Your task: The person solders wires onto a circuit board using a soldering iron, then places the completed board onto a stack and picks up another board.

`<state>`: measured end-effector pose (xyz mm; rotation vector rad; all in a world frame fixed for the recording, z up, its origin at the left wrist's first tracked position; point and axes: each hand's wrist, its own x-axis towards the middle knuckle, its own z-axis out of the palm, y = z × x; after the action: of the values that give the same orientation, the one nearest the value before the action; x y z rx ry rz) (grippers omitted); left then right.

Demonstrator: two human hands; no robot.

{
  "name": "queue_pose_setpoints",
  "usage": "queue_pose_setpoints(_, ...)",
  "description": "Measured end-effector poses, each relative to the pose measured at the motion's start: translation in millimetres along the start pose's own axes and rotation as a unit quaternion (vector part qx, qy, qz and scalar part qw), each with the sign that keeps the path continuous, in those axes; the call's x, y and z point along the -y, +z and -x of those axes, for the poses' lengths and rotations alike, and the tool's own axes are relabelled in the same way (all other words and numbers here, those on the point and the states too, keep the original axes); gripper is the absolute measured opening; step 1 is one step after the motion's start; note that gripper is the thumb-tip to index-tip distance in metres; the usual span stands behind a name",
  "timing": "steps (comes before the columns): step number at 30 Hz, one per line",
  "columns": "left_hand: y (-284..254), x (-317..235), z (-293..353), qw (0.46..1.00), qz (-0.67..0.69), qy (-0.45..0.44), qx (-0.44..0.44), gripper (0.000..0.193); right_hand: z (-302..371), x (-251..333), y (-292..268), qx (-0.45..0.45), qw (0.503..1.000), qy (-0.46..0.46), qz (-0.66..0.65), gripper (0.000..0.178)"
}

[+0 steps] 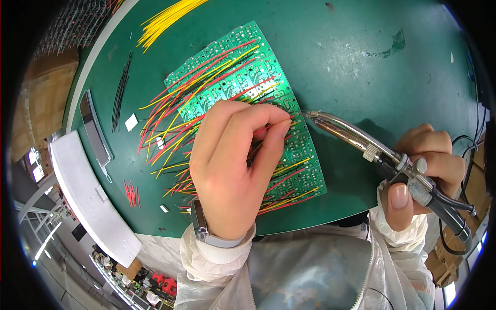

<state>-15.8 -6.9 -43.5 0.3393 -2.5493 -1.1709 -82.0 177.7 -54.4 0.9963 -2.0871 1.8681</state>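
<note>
Green circuit boards (269,67) lie joined in a panel on the table, with red, yellow and black wires (206,77) running off toward the left. My left hand (227,155) is over the middle of the panel, thumb and forefinger pinched on a thin red wire at the right edge. The fingers hide part of that wire and the boards below. At the right, my right hand (431,155) is closed around a soldering iron (372,153) with a feed tube along it. The iron's tip points left, close to the panel's edge by my left fingertips.
Yellow wires (168,20) lie at the far left, black wires (121,90) nearer. A dark phone-like slab (95,126), short red wires (131,194) and a white foam strip (93,196) are along the left. The iron's black cable (443,240) hangs at the right.
</note>
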Motion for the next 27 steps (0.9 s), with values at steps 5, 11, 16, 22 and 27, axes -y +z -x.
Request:
queue_pose_setpoints(5,-0.2,0.9,0.1,1.000,0.002,-0.002,0.004,0.010,1.0,-0.6,0.4,-0.004,1.000,0.002,0.006,0.035)
queue_pose_setpoints(11,0.6,0.6,0.5,1.000,0.000,-0.004,0.002,0.010,1.1,-0.8,1.3,-0.007,1.000,0.000,0.007,0.035)
queue_pose_setpoints(16,0.9,0.6,0.4,1.000,-0.002,-0.003,0.001,0.011,0.6,-1.9,0.2,0.000,1.000,-0.006,0.007,0.036)
queue_pose_setpoints(22,1.3,0.0,-0.1,1.000,-0.004,-0.002,0.003,0.010,0.3,-1.0,0.8,0.009,1.000,-0.006,0.006,0.037)
queue_pose_setpoints(27,1.1,1.2,0.3,1.000,-0.004,0.003,0.001,0.010,-1.2,-1.0,-0.1,0.024,1.000,-0.004,0.003,0.036)
